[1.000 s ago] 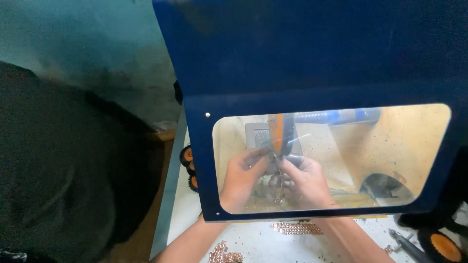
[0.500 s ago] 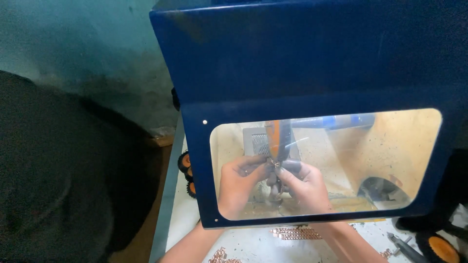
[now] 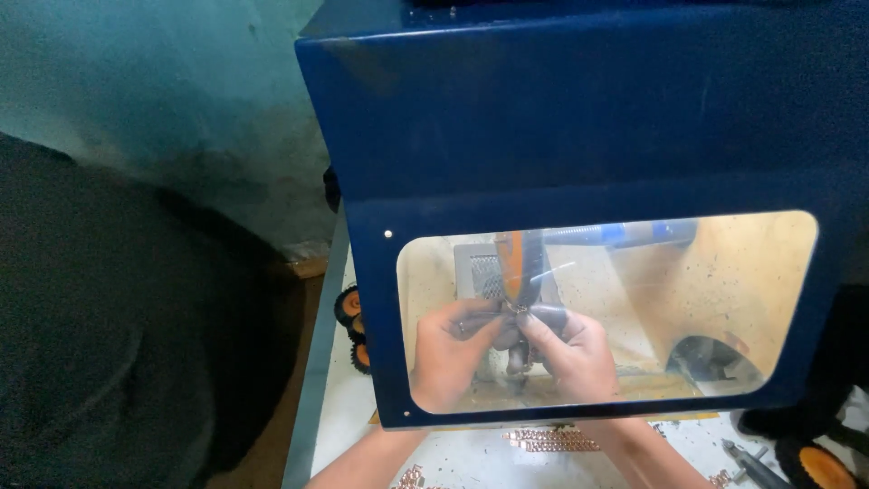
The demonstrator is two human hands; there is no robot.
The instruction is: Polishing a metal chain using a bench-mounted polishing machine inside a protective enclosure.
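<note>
Hands have crept closer: left hand [image 3: 448,349] and right hand [image 3: 575,353] pinch a small metal piece [image 3: 518,312] against the orange polishing wheel [image 3: 512,263] between them, inside the blue cabinet [image 3: 579,136].

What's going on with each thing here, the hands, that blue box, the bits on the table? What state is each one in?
Left hand: inside the box, pinching a small piece.
Right hand: inside, gripping the same small piece.
Orange wheel: upright, just above the piece; spinning or not, cannot tell.
Blue box: window closed, hands entering from below.
Copper chain strips: lying flat on the table, outside.
Pliers: lying untouched.
</note>
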